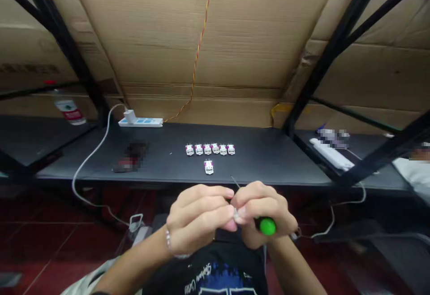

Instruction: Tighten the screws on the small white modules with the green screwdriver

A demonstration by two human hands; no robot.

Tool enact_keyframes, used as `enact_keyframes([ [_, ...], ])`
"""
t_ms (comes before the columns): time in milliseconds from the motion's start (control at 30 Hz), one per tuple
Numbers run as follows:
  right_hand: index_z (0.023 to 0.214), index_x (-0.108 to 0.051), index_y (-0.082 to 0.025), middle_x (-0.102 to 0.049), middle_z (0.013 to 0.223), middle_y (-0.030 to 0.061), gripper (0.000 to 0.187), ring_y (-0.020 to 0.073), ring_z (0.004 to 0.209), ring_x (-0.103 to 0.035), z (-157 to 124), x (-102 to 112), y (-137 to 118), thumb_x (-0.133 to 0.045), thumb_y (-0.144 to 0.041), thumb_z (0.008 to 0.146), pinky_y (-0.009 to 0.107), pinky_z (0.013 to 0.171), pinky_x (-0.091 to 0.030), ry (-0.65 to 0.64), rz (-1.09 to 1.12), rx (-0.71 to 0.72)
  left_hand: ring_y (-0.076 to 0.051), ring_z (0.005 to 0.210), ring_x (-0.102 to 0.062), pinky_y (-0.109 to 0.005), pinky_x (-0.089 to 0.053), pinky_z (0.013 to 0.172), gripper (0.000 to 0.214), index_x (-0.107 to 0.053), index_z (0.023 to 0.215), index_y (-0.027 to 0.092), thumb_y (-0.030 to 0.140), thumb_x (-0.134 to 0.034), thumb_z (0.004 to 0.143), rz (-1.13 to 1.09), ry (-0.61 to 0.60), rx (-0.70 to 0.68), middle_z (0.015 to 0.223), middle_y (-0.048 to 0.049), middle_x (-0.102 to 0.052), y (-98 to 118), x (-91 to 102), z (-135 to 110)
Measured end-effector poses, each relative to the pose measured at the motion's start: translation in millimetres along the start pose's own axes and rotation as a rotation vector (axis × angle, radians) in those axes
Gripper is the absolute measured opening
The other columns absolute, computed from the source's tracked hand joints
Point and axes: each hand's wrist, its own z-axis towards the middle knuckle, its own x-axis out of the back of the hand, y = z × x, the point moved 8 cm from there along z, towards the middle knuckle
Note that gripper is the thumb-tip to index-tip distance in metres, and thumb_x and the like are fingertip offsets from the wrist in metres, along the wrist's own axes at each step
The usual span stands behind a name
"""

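My left hand and my right hand meet in front of the table's near edge. Both pinch a small whitish piece, mostly covered by the fingertips. Wrapped in my right palm is a screwdriver with a green-ended handle; its thin metal shaft points up and left past the knuckles. Beyond the hands, a single small white and purple part with metal prongs lies on the table. Behind it stretches a row of several similar white and purple parts.
On the black table are a power strip with a charger and white cable, and a blurred dark object. Black metal frame posts rise at both sides. A bottle stands left; cardboard backs the table.
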Motion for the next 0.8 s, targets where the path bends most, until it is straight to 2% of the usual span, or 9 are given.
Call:
enact_keyframes([
  [100,0.098,-0.071,-0.021,-0.076,0.073,0.0019,0.008,0.014,0.058,-0.07,0.2,0.0,2.6,-0.069,-0.016,0.091,0.024,0.05,-0.054,0.031,-0.07,0.01,-0.018,0.087,-0.079,-0.027,-0.068,0.077,0.004,-0.073,0.096,0.012,0.015,-0.07,0.097,0.052,0.077,-0.046,0.083,-0.0047,-0.078,0.5,1.2,10.8],
  [267,0.116,-0.072,-0.019,-0.08,0.088,0.0074,0.03,0.0183,0.069,-0.074,0.7,-4.6,21.5,-0.071,-0.011,0.087,0.029,0.058,-0.06,-0.022,-0.153,-0.068,-0.017,0.085,-0.077,-0.028,-0.066,0.079,0.009,-0.073,0.098,0.014,0.008,-0.067,0.096,0.126,0.083,0.064,0.088,-0.0059,-0.078,-16.9,1.5,14.7],
  [433,0.111,-0.073,-0.02,-0.079,0.092,0.008,0.028,0.0183,0.076,-0.073,1.4,-7.1,39.8,-0.07,-0.006,0.087,0.028,0.063,-0.06,-0.039,-0.094,-0.119,-0.016,0.084,-0.076,-0.028,-0.064,0.08,0.012,-0.072,0.097,0.016,0.006,-0.065,0.097,0.116,0.055,0.143,0.089,-0.0058,-0.079,-36.2,1.3,11.3],
  [600,0.108,-0.072,-0.02,-0.078,0.089,0.0064,0.025,0.0169,0.073,-0.07,0.5,-9.7,48.7,-0.07,-0.006,0.087,0.027,0.062,-0.058,-0.054,-0.065,-0.174,-0.017,0.084,-0.076,-0.027,-0.063,0.08,0.008,-0.072,0.094,0.017,0.011,-0.068,0.097,0.133,0.048,0.243,0.087,-0.0047,-0.079,-50.2,1.6,7.7],
  [800,0.11,-0.072,-0.022,-0.08,0.091,0.0066,0.027,0.0165,0.071,-0.071,-0.6,-11.6,50.2,-0.069,-0.006,0.088,0.028,0.061,-0.058,-0.067,-0.054,-0.183,-0.018,0.083,-0.075,-0.029,-0.062,0.078,0.012,-0.07,0.09,0.018,0.012,-0.064,0.098,0.136,0.069,0.299,0.085,-0.0054,-0.077,-53.3,1.5,2.8],
])
